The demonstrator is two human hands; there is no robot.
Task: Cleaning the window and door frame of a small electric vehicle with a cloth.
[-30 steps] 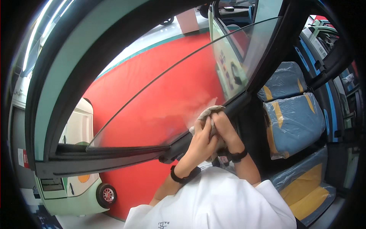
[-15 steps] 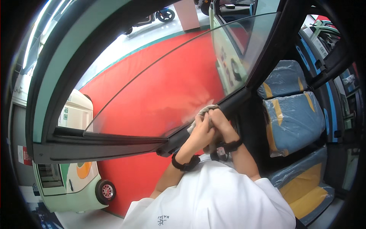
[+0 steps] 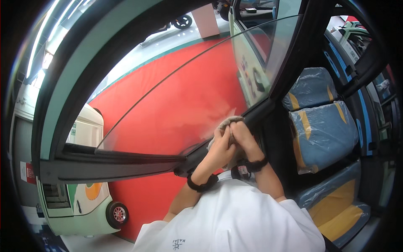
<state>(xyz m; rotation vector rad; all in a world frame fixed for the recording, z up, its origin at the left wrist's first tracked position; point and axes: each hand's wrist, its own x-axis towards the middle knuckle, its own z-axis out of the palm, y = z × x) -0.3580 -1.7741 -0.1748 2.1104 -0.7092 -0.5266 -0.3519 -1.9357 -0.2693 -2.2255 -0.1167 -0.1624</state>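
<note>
Gripping cloth [image 3: 228, 122]; left hand [image 3: 222, 147] beside right [image 3: 243, 136]

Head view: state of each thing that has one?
Left hand: closed on the cloth
Right hand: closed on the cloth
Cloth: bunched
Window glass: partway up, upper edge bare
Blue-and-yellow seats: covered in clear plastic
Ceiling lights: lit

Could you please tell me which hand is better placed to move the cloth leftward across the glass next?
Probably the left hand: it holds the cloth from the left, nearer that stretch of glass, while the right hand, also on the cloth, sits farther right.
</note>
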